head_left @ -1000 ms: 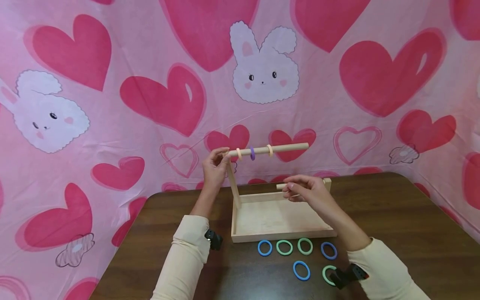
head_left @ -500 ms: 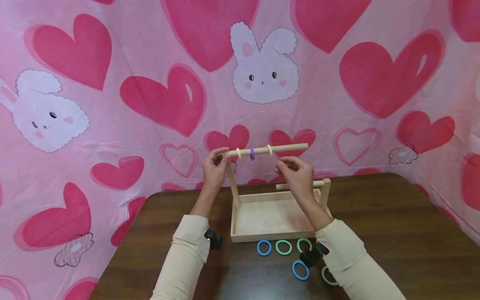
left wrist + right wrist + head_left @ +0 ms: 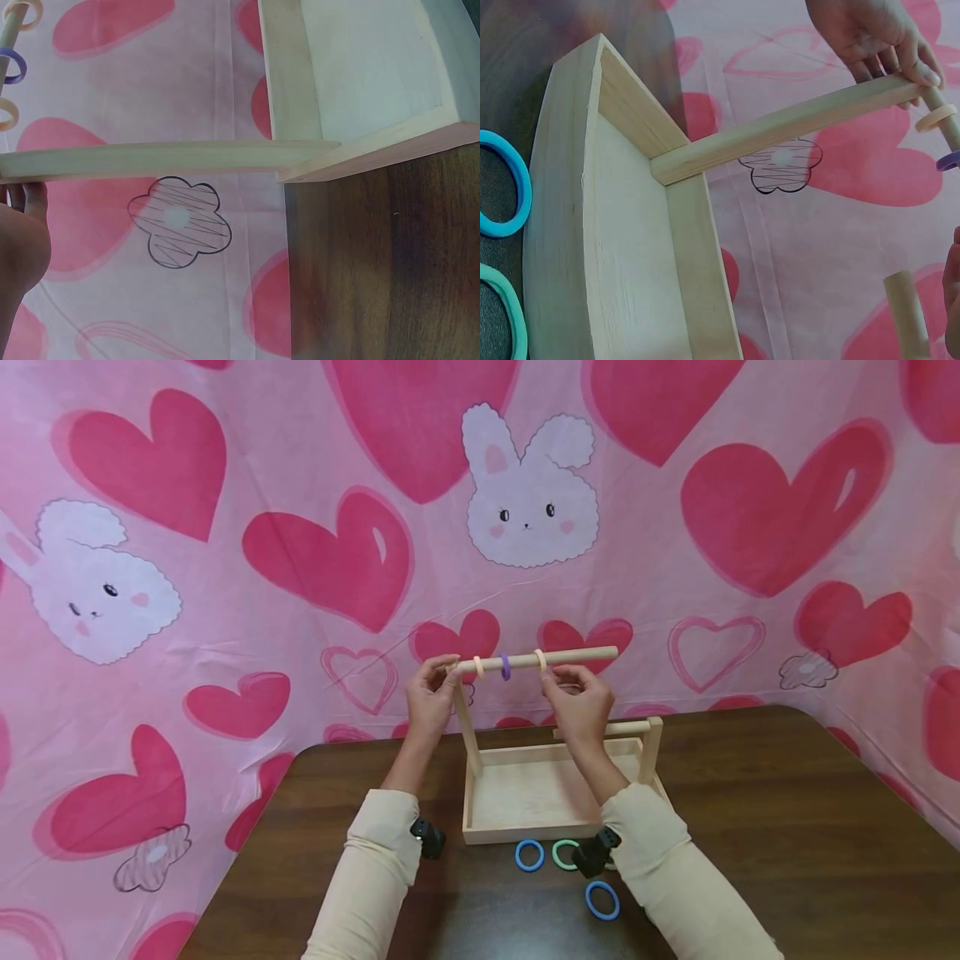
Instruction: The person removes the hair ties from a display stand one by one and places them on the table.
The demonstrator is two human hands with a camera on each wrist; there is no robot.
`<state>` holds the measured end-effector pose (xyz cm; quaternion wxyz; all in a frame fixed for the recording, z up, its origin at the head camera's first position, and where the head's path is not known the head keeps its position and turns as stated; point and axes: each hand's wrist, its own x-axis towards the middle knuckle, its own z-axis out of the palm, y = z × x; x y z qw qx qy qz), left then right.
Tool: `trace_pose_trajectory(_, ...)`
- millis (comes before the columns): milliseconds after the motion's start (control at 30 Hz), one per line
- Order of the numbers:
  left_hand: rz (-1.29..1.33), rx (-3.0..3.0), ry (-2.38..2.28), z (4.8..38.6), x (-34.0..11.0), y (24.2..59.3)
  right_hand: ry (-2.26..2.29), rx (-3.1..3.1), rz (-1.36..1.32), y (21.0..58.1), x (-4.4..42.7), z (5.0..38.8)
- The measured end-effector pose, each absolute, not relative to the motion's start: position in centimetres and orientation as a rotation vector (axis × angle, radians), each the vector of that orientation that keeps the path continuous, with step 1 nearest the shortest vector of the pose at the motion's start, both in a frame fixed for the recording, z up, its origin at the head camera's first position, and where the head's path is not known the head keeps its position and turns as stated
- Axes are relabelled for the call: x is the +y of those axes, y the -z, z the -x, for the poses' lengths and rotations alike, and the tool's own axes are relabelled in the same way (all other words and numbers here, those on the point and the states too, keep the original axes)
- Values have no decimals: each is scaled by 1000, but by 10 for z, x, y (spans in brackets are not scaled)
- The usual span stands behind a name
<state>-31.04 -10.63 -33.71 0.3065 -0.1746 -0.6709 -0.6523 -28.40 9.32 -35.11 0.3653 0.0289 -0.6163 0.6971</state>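
Observation:
In the head view, my left hand [image 3: 429,700] grips the top of the upright post [image 3: 465,727] at the upper rod's left end. Two peach rings and a purple ring [image 3: 506,667] hang on that rod [image 3: 585,655], the purple one in the middle. My right hand [image 3: 583,703] pinches the lower edge of the right-hand peach ring [image 3: 541,660], thumb and forefinger together. The right wrist view shows the left hand [image 3: 877,37] with its thumb on the post's top and only part of the right hand [image 3: 952,292] at the edge.
The wooden tray [image 3: 525,835] stands on the brown table [image 3: 750,793]. A shorter rod [image 3: 628,727] on a right-hand post [image 3: 651,752] lies behind my right wrist. Blue rings [image 3: 529,855] and a green ring [image 3: 564,854] lie before the tray; my right sleeve covers part of that area.
My right hand has moved left and up from near the shorter rod to the right-hand peach ring on the upper rod. The left hand has stayed on the post.

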Motion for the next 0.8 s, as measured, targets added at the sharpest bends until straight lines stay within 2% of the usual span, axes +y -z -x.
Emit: trace_pose_trajectory(800,453,-1772,1733,310,-106,335,-1665,-1622,-85,343,88,288)
